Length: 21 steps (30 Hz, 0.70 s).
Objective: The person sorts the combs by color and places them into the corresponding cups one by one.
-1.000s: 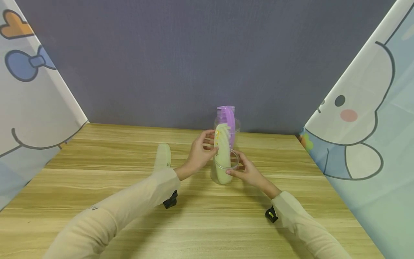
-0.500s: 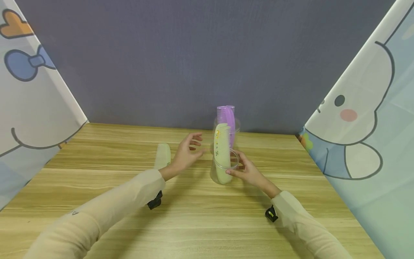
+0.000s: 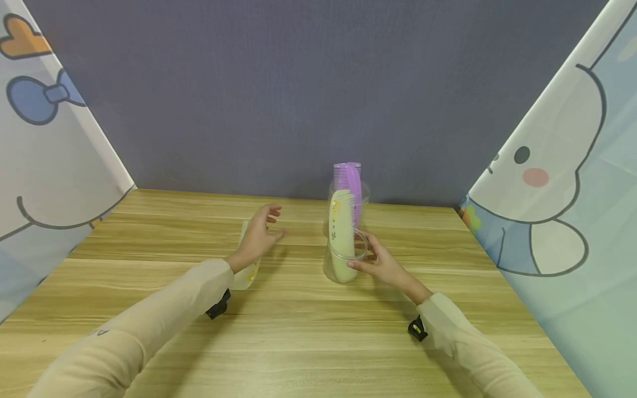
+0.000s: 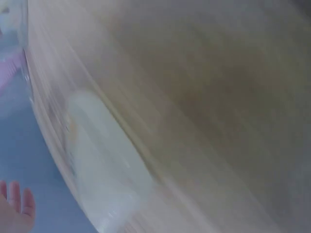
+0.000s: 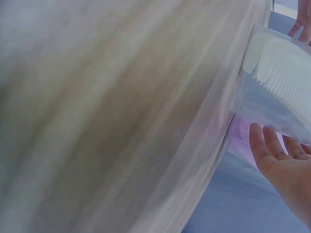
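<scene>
My left hand [image 3: 257,236], its fingers loosely spread, hovers above a pale-green comb [image 3: 245,279] on the table and hides its middle. That comb looks blurred in the left wrist view. At the centre, my right hand [image 3: 382,266] grips a clear plastic cup [image 3: 328,268] near its rim, thumb in front and fingers behind. Inside this cup another pale-green comb [image 3: 342,221] with small yellow prints leans upright. Directly behind stands a second clear cup [image 3: 366,192] holding purple combs [image 3: 354,179]; the front comb partly covers it.
The wood-grain table [image 3: 308,342] reaches back to a dark grey panel [image 3: 239,110]. Cartoon-printed sheets stand along the left [image 3: 59,160] and right [image 3: 562,221] sides.
The left hand has let go of the pale-green comb in the front cup and moved left over the comb on the table. My right hand stays on the cup.
</scene>
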### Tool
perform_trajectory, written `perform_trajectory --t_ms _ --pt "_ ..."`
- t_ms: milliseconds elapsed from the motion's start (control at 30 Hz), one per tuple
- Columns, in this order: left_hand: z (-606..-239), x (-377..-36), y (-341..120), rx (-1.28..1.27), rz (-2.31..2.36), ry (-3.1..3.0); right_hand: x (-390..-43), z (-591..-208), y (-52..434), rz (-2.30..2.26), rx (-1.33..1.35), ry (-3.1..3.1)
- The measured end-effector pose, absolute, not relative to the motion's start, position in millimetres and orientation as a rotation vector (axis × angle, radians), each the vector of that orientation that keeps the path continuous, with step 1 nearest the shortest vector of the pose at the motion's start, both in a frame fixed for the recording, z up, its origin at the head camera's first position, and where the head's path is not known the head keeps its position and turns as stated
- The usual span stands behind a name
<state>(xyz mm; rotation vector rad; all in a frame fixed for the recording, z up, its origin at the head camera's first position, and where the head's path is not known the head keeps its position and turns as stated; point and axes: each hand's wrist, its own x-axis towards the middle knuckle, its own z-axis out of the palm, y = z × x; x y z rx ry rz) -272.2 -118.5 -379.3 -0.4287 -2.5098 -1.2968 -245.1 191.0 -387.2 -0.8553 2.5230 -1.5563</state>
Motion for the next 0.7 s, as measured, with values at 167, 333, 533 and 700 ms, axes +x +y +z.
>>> perform_trajectory --t_ms 167,333,533,700 --pt "-382.6 -278.9 -134.3 -0.388 -1.221 -2.558 -244.6 -386.6 191.1 -1.551 -0.864 2.521" --pt "-384.8 -284.0 -149.1 -0.383 -1.18 -2.635 -244.0 -386.3 191.2 -1.549 -0.858 2.518" --pt "-386.4 -287.6 -164.0 -0.342 -1.107 -2.753 -243.1 -385.6 190.3 -1.56 -0.874 2.511" --pt "-387.0 -291.3 -173.8 -0.292 -1.043 -2.849 -242.4 -383.8 190.0 -1.56 -0.858 2.513"
